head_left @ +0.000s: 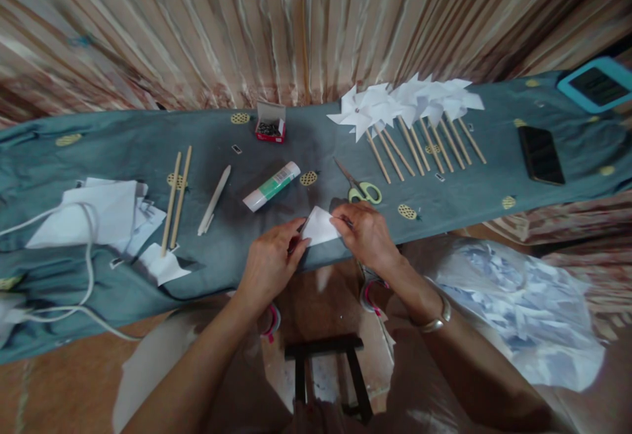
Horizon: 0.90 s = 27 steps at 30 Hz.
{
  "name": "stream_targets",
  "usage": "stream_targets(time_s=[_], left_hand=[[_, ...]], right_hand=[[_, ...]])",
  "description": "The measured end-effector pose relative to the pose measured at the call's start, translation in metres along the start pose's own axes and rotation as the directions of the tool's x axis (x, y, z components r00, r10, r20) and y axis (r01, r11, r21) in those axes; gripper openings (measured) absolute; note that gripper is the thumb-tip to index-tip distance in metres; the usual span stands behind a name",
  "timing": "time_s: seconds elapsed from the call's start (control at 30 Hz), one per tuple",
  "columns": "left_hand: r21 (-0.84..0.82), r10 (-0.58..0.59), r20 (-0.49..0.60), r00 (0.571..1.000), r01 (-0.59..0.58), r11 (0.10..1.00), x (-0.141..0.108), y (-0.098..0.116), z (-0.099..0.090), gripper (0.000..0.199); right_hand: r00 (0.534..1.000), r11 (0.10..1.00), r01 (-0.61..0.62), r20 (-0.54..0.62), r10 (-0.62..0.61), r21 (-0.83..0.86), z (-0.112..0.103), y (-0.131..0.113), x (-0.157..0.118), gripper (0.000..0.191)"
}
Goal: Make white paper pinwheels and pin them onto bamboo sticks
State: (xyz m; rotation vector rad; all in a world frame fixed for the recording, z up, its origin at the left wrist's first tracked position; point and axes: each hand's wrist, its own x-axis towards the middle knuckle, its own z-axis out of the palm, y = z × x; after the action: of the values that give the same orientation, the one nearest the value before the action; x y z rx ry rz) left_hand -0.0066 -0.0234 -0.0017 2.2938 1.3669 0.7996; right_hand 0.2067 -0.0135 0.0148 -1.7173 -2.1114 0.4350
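A small folded white paper [320, 226] lies at the front edge of the cloth-covered table, between my two hands. My left hand [271, 256] pinches its left corner between thumb and fingers. On the other side, my right hand [364, 233] grips the right corner. Scissors with green handles [364, 191] lie just beyond my right hand. A green and white glue stick [271, 186] rests beyond my left hand. Farther back on the right are several white paper pinwheels [375, 106] on wooden sticks.
On the left are a pen [214, 200], two wooden sticks [182, 195], white paper sheets [93, 213] and a white cable [89, 256]. A red box of small metal pieces [270, 130] stands behind. A phone [541, 155] and blue-framed device [598, 85] lie right.
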Motion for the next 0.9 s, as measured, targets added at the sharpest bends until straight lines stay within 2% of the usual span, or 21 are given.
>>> stream_targets(time_s=[0.23, 0.4, 0.53, 0.67, 0.77, 0.9], left_hand=[[0.037, -0.058, 0.071, 0.996, 0.055, 0.998, 0.001, 0.001, -0.003, 0.03], [0.054, -0.031, 0.068, 0.997, 0.027, 0.998, 0.0, 0.001, -0.004, 0.028], [0.128, 0.037, 0.033, 0.999, -0.041, 0.991, 0.002, 0.004, -0.007, 0.025], [0.202, 0.213, -0.015, 0.977, -0.206, 0.958, 0.003, 0.014, -0.007, 0.022], [0.174, 0.3, 0.04, 0.953, -0.302, 0.937, -0.001, 0.022, 0.002, 0.03], [0.188, 0.274, 0.151, 0.95, -0.3, 0.935, -0.011, 0.027, 0.017, 0.042]], right_hand=[[0.999, 0.999, 0.029, -0.029, -0.03, -0.014, 0.003, 0.001, 0.001, 0.016], [0.999, 0.999, 0.011, -0.035, -0.012, -0.049, 0.004, -0.002, 0.001, 0.015], [1.0, 0.997, 0.01, -0.018, -0.011, -0.071, 0.003, -0.003, 0.002, 0.013], [1.0, 0.996, 0.012, -0.009, -0.013, -0.093, 0.002, -0.003, 0.002, 0.015], [1.0, 0.994, 0.004, 0.004, -0.003, -0.106, 0.002, -0.004, 0.002, 0.015], [1.0, 0.995, -0.007, 0.013, 0.008, -0.097, 0.0, -0.005, 0.003, 0.014]])
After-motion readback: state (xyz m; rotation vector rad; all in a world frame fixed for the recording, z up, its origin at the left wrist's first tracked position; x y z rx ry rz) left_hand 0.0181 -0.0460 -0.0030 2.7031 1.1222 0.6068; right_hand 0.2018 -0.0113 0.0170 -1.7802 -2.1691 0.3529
